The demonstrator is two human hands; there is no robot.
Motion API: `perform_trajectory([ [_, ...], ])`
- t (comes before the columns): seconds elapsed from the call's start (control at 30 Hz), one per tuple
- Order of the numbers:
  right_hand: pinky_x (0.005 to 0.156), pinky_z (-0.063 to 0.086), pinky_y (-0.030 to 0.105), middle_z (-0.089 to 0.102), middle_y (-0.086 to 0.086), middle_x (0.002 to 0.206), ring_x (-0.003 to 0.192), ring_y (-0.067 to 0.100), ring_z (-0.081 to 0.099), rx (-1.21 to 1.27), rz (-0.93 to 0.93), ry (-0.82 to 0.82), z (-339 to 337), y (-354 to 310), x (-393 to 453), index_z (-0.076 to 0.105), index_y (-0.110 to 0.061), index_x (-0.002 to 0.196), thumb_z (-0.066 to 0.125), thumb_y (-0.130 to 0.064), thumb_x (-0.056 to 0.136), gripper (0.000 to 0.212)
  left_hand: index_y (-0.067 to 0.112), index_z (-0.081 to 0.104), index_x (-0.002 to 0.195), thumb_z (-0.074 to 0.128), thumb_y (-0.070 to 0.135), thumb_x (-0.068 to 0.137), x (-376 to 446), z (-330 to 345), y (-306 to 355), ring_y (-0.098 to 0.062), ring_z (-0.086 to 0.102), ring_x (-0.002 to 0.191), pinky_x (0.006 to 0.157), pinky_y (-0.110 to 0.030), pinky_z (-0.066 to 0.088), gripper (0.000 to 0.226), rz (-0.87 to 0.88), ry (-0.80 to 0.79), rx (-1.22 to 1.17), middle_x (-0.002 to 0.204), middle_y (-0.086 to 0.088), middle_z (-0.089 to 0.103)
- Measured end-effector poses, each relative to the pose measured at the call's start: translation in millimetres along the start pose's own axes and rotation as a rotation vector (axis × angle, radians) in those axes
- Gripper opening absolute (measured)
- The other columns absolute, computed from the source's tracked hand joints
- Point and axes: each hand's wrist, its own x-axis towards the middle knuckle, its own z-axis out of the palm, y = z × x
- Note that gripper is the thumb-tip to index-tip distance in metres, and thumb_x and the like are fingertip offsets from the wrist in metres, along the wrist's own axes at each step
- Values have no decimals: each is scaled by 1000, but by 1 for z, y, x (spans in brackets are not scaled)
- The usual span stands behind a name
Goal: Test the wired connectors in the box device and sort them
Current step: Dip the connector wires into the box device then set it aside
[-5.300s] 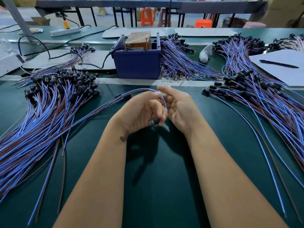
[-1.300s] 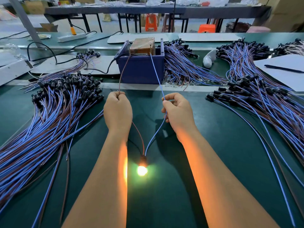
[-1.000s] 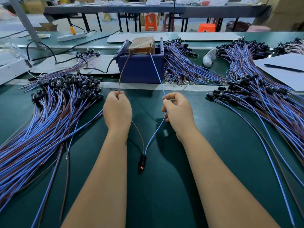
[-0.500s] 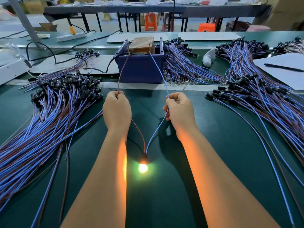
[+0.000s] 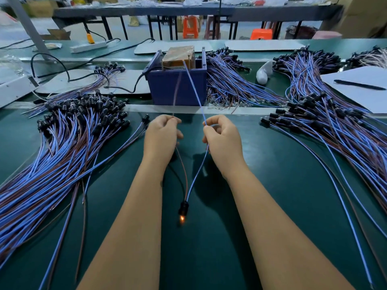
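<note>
My left hand (image 5: 162, 136) pinches a brown wire (image 5: 181, 164) and my right hand (image 5: 223, 139) pinches a blue wire (image 5: 196, 172). Both wires run down to one black connector (image 5: 183, 207) lying on the green mat between my forearms; its tip shows only a faint orange glow. The blue wire's free end reaches up to the top of the dark blue box device (image 5: 178, 80). The brown wire's upper part is blurred in front of the box, and whether it touches the device cannot be told.
A large pile of blue and brown wired connectors (image 5: 62, 139) lies at the left, another pile (image 5: 335, 126) at the right, and more behind the box (image 5: 230, 80). A white sheet (image 5: 360, 97) with a pen (image 5: 359, 84) sits far right. A black power cable (image 5: 67, 72) runs back left.
The connector's bright green-yellow light of half a second ago has faded to a faint orange glow. Both hands have moved closer together, and the brown wire now blurs in front of the box.
</note>
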Motion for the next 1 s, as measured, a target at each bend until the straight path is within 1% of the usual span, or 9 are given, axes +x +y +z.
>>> perform_trajectory([
  [0.07, 65, 50, 45, 57, 6, 66, 66, 32, 54, -30, -30, -20, 2, -1, 0, 57, -25, 80, 54, -8, 88, 19, 24, 71, 80, 51, 20, 95, -4, 6, 3, -11, 51, 61, 56, -19, 44, 26, 42, -121, -39, 65, 6, 60],
  [0.17, 71, 51, 46, 60, 20, 71, 76, 40, 58, -74, -56, -50, 3, 0, 0, 61, -26, 80, 58, -9, 88, 19, 22, 74, 82, 53, 20, 97, -8, 8, 6, 1, 42, 46, 47, -12, 35, 26, 57, -223, -137, 53, 17, 51],
  [0.3, 70, 50, 42, 63, 18, 73, 74, 35, 60, -124, -70, -105, 2, 4, 0, 66, -26, 85, 61, -14, 88, 13, 17, 72, 86, 53, 21, 99, -8, 7, 9, -3, 35, 43, 43, -15, 29, 22, 2, -272, -227, 53, 8, 43],
  [0.4, 64, 44, 32, 62, 6, 64, 61, 16, 52, -116, -83, -121, 2, 4, 0, 72, -20, 89, 62, -16, 89, 11, 15, 70, 85, 54, 17, 99, -10, 7, 10, -4, 38, 45, 47, -15, 31, 21, -21, -259, -271, 52, 8, 47],
  [0.6, 58, 47, 25, 63, -5, 63, 53, 3, 54, -73, -37, -134, -3, 1, 1, 73, -13, 92, 57, -9, 92, 16, 20, 65, 87, 58, 18, 97, -10, 8, 9, -6, 63, 61, 59, -20, 43, 12, -24, -204, -260, 64, 9, 66],
  [0.7, 59, 47, 24, 67, 3, 72, 59, 9, 58, -52, -12, -130, -5, 0, 1, 72, -13, 96, 60, -11, 92, 12, 20, 63, 89, 61, 12, 95, -12, 9, 9, -6, 69, 67, 63, -17, 50, 10, 9, -208, -322, 70, 6, 72],
  [0.8, 70, 41, 27, 58, 0, 84, 75, 14, 53, -279, -85, -58, -9, 2, 4, 74, -23, 101, 67, -23, 89, 14, 20, 65, 90, 63, 10, 93, -13, 8, 10, -9, 71, 76, 68, -19, 51, 11, 45, -234, -354, 77, 3, 75],
  [0.87, 66, 37, 29, 44, -10, 76, 75, 13, 48, -462, -120, -1, -13, 2, 5, 74, -30, 101, 67, -34, 88, 15, 21, 67, 90, 65, 11, 92, -15, 8, 10, -10, 70, 84, 74, -24, 49, 10, 74, -274, -333, 83, 0, 76],
  [1.0, 53, 32, 29, 50, -9, 58, 66, 18, 50, -479, -67, 24, -21, 2, 8, 74, -28, 91, 63, -33, 88, 12, 20, 72, 91, 67, 7, 90, -17, 9, 11, -8, 65, 87, 76, -19, 48, 14, 155, -404, -281, 92, -2, 77],
])
